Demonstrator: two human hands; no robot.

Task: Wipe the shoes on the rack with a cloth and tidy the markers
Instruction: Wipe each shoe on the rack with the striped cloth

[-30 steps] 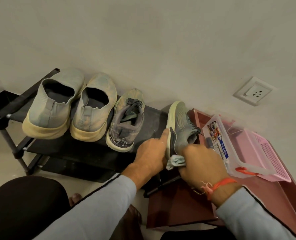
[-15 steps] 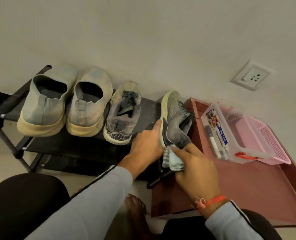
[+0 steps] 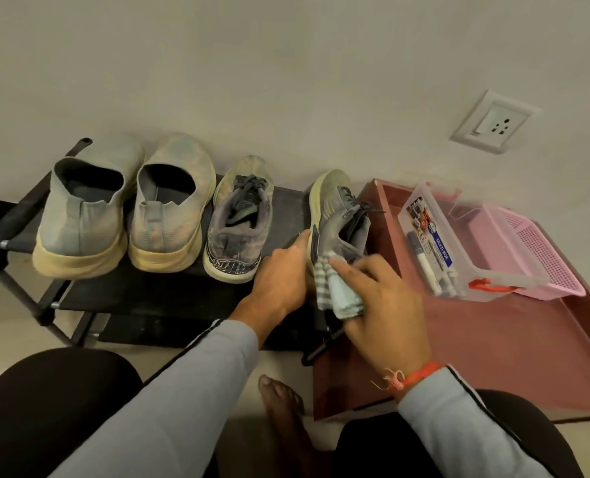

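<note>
Left hand (image 3: 279,277) grips the heel of the grey sneaker (image 3: 335,222), tilted on its side at the right end of the black rack (image 3: 141,298). Right hand (image 3: 383,305) holds a striped cloth (image 3: 335,291) bunched under its fingers, pressed against the sneaker's heel. Markers (image 3: 431,267) lie in a clear box (image 3: 466,243) on the maroon tray (image 3: 493,339), beside the rack.

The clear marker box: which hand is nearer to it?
Right. The right hand, holding the cloth, is just left of the marker box; the left hand is farther left, beyond the tilted shoe.
</note>
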